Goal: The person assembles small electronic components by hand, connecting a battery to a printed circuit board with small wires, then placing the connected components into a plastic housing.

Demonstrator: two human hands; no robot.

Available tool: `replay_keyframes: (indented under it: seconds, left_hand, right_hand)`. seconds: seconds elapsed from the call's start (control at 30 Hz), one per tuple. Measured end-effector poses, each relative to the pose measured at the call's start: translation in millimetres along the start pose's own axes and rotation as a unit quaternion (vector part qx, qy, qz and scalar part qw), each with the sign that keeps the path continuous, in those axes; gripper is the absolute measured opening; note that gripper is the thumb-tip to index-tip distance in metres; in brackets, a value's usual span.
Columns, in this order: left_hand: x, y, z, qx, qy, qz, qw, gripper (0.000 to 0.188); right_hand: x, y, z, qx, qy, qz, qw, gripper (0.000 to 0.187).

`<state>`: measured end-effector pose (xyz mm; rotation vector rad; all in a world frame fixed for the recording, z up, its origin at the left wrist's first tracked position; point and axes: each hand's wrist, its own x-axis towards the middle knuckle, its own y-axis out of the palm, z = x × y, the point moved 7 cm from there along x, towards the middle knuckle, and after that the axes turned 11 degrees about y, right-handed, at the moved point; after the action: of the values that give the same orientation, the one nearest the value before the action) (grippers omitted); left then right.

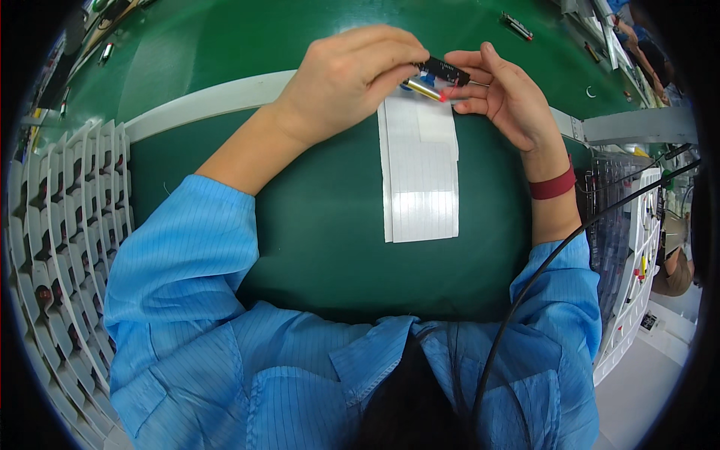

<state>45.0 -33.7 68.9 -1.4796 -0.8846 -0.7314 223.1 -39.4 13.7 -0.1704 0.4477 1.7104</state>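
Note:
A small black circuit board is pinched between the thumb and fingers of my left hand, above the far end of a white strip sheet. Beside the board hangs a shiny cylindrical battery cell with a red end, and a short red wire shows near it. Something blue is partly hidden behind my left fingertips. My right hand is palm up with its fingers apart, right at the board's right end; whether a fingertip touches it is hard to see. The white stacked strip sheets lie flat on the green mat.
White slotted racks stand at the left and the right, holding small parts. A pale bar crosses the bench beyond the mat. Another small assembly lies on the far green surface. A black cable runs past my right arm.

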Motion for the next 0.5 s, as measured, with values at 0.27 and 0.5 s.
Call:
replay_keyframes:
  seconds: [0.27, 0.5]
  left_hand:
    - [-21.1, 13.6, 26.5, -0.330, -0.465, 0.026, 0.821, 0.033]
    - [-39.0, 18.3, 62.7, -0.531, -0.548, -0.062, 0.643, 0.015]
  right_hand:
    - [-10.1, 24.3, 14.7, -0.215, -0.151, -0.061, 0.963, 0.017]
    - [-6.4, 8.5, 5.6, -0.105, -0.122, -0.151, 0.975, 0.013]
